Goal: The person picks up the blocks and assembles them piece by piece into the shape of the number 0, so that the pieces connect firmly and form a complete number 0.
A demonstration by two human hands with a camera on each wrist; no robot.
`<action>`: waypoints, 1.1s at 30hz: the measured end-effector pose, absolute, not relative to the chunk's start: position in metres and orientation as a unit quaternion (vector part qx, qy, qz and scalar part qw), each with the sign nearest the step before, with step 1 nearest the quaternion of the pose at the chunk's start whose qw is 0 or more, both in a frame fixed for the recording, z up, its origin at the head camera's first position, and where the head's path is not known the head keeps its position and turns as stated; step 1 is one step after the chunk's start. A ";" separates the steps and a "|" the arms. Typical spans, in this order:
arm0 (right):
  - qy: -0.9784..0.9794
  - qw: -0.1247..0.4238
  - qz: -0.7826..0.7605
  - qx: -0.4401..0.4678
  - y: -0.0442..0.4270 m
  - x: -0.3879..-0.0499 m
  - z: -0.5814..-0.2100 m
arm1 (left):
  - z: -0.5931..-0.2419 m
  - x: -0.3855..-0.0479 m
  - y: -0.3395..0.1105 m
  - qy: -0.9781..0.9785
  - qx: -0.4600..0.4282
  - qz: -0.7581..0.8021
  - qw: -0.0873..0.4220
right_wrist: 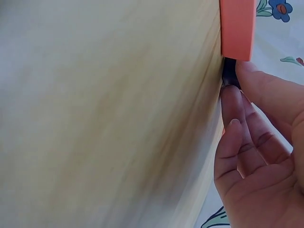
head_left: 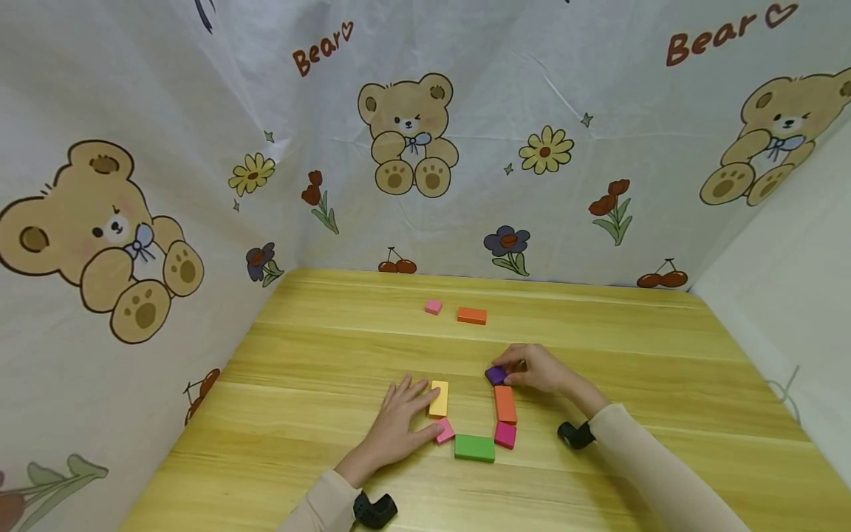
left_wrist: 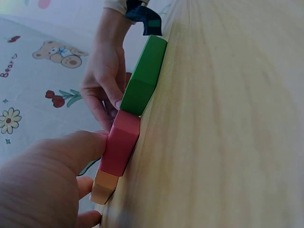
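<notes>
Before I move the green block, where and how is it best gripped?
Probably pinch the middle of the green block across its long sides, coming from above: it lies flat with those sides free, while the pink block and magenta block sit close at its ends.

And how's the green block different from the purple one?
The green block is long, while the purple block is shorter and squarish. The green block has no hand on it; the purple block is pinched by the right hand. The green block lies nearer the person than the purple block. Both look plain-coloured.
</notes>
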State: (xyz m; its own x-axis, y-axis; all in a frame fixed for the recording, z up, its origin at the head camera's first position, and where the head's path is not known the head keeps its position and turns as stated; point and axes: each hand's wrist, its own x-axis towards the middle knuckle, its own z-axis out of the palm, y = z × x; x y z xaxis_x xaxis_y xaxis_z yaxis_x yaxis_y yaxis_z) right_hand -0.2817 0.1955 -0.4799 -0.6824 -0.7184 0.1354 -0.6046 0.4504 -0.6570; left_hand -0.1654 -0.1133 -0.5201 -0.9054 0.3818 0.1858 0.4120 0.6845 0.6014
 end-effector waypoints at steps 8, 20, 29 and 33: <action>0.859 0.105 -0.342 -0.366 0.195 -0.278 -0.476 | -0.521 -0.165 -0.113 -0.919 -0.216 -0.329 0.024; 0.866 0.098 -0.330 -0.363 0.200 -0.274 -0.477 | -0.520 -0.164 -0.113 -0.918 -0.218 -0.330 0.022; 0.870 0.050 -0.403 -0.278 0.204 -0.249 -0.467 | -0.519 -0.164 -0.113 -0.912 -0.225 -0.342 0.023; 0.861 0.014 -0.436 -0.262 0.199 -0.231 -0.467 | -0.520 -0.164 -0.113 -0.913 -0.222 -0.340 0.025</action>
